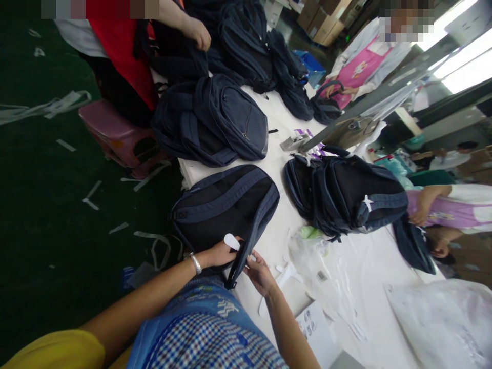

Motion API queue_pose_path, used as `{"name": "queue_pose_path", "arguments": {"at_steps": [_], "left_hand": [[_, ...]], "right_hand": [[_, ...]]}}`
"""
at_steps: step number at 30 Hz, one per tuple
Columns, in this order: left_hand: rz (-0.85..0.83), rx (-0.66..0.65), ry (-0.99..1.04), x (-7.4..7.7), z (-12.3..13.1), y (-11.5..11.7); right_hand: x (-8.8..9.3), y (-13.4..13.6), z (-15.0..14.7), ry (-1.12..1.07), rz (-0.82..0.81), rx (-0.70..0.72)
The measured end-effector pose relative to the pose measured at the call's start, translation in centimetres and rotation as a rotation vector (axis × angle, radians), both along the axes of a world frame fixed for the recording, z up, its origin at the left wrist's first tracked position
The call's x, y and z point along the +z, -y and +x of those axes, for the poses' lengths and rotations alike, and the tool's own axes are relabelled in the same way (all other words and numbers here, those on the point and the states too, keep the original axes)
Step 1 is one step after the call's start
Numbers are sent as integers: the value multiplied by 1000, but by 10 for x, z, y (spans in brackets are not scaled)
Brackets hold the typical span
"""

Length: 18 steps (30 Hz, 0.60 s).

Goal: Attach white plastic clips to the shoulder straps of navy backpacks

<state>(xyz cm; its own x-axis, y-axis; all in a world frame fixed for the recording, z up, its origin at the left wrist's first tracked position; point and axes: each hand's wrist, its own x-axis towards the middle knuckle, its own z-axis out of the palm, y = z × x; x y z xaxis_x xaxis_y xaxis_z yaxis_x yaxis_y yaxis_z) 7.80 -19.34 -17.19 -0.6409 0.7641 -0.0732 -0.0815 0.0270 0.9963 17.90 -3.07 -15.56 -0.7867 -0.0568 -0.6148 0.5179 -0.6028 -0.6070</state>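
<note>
Head: plastic bag [315,259] near right hand [261,274]

Worktop [378,266] bright. Overexposed light strips [469,72] glare beyond its right side. Floor [46,236] left of worktop dim. Backpack [207,230] on worktop: shadow detail poor. Wide-angle stretch; background beyond worktop soft.

Can't see all fingers of left hand [218,254], part hidden behind navy padded backpack strap [257,230]. Can't read blurred black handwriting [309,328] on flat white card [323,339], nor tiny label [322,276] on clear plastic bag [319,256]. See only part of bulging white plastic sack [446,318], cut by right edge; same for yellow cloth sleeve [57,349], bottom left, and co-worker's red apron [119,51], top edge.
</note>
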Motion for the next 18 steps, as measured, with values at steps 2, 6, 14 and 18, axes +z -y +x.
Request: {"name": "queue_pose_path", "arguments": {"at_steps": [2,6,14,18], "left_hand": [[-20,58,-4,-4,2,1],[-92,198,100,-16,5,0],[-133,241,199,-13,6,-3],[-114,250,220,-10,12,-1]], "right_hand": [[-2,1,0,3,29,-9],[-6,3,2,6,117,-45],[-8,12,1,-15,250,-84],[-11,16,-1,14,241,-108]]}}
